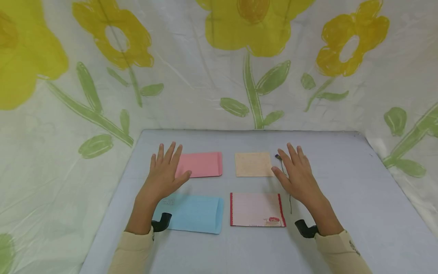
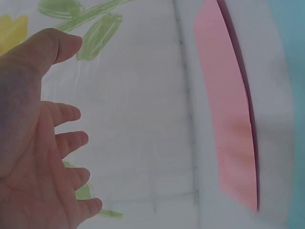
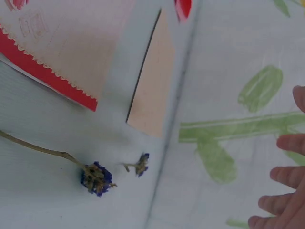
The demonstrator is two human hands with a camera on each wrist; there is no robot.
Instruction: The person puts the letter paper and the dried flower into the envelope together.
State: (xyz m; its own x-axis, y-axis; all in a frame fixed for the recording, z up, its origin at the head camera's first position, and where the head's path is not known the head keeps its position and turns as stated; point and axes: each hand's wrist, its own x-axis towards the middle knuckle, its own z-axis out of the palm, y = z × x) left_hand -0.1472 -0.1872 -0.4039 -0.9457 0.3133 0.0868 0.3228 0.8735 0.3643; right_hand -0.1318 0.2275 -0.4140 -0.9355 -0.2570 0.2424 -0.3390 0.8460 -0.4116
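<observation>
Beige sleeves (image 1: 131, 253) come in closest, and out of them two hands spread wide above the surface (image 1: 359, 213), both holding nothing! Left hand (image 1: 163, 176), fingers fanned, hangs over the left end of the pink envelope (image 1: 204, 164), with the blue envelope (image 1: 195, 214) lying nearer, partly behind the wrist. Over to the right hand (image 1: 298, 178), just as wide, poised above the dried flower (image 3: 96, 179), whose stem runs down beside the red-edged card (image 1: 254, 209). Farther back, the cream card (image 1: 253, 164) lies flat, near the right thumb. And the right wrist view picks out a small sprig (image 3: 139, 165) close to the bloom; whether the two join, I cannot tell.

So what does good handling look like? Paper this flat probably resists a grab from above; better to slide a fingertip under an edge, and the pink envelope's folded right end looks the kindest place to pinch. That flower looks brittle, so a light hold on the stem, never the petals, and low sleeves kept well clear so nothing drags.
</observation>
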